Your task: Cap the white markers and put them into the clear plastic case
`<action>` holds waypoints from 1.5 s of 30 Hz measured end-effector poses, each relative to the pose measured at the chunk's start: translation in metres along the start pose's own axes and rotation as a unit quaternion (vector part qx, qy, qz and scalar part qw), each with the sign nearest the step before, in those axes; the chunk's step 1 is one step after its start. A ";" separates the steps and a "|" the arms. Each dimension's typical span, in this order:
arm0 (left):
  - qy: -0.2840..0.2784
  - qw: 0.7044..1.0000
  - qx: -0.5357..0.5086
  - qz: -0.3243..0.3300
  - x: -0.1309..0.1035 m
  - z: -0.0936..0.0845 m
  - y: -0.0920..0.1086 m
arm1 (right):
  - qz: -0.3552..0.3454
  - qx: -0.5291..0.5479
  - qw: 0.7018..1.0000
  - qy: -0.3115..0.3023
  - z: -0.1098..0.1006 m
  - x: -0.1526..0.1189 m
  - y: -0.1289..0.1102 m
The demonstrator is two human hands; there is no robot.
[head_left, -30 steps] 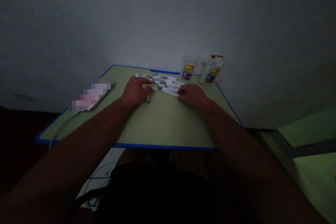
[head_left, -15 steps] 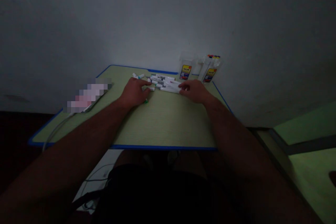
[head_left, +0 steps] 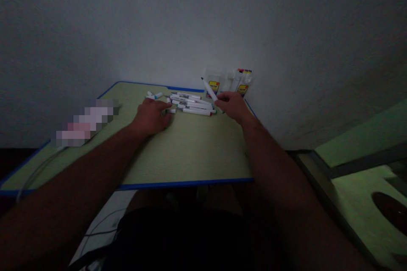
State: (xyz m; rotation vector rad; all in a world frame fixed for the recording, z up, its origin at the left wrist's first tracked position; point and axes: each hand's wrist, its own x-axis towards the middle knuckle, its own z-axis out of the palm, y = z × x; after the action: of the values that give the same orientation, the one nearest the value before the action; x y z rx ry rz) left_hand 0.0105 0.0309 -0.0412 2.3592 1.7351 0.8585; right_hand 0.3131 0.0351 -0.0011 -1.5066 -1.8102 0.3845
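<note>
My right hand (head_left: pixel 231 105) is closed on a white marker (head_left: pixel 210 92), held up at a slant with its dark tip uncapped and pointing to the upper left. Several white markers (head_left: pixel 193 105) lie side by side on the desk, just left of that hand. My left hand (head_left: pixel 151 115) rests on the desk with its fingers apart, beside loose white caps (head_left: pixel 171 111). More caps (head_left: pixel 155 95) lie behind it. What is under the left palm is hidden.
At the desk's back right stand a clear case (head_left: pixel 213 84) with a yellow label and another holding coloured-end markers (head_left: pixel 243 81). A blurred-out device (head_left: pixel 85 123) with a cable lies at left. The desk (head_left: pixel 190 152) has a blue edge; a wall rises behind.
My right hand has lifted a marker off the row and tilted its tip up. The view has shifted, so the desk and both hands appear further left.
</note>
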 end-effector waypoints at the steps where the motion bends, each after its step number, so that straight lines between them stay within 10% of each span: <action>1: -0.002 1.000 0.018 0.010 0.000 0.001 0.000 | 0.002 -0.004 1.000 -0.002 0.001 -0.001 -0.002; 23: -0.038 0.996 0.078 0.017 -0.002 -0.002 0.008 | 0.053 0.108 0.990 -0.071 0.022 -0.012 -0.023; 45: 0.069 0.974 -0.215 -0.021 -0.005 -0.011 0.017 | 0.087 0.370 0.908 -0.178 0.029 -0.013 -0.019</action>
State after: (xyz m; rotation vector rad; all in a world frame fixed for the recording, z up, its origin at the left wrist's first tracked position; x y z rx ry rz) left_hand 0.0190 0.0177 -0.0272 2.0143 1.4497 1.2682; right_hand 0.2797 0.0244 -0.0130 -1.0845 -1.5057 1.3403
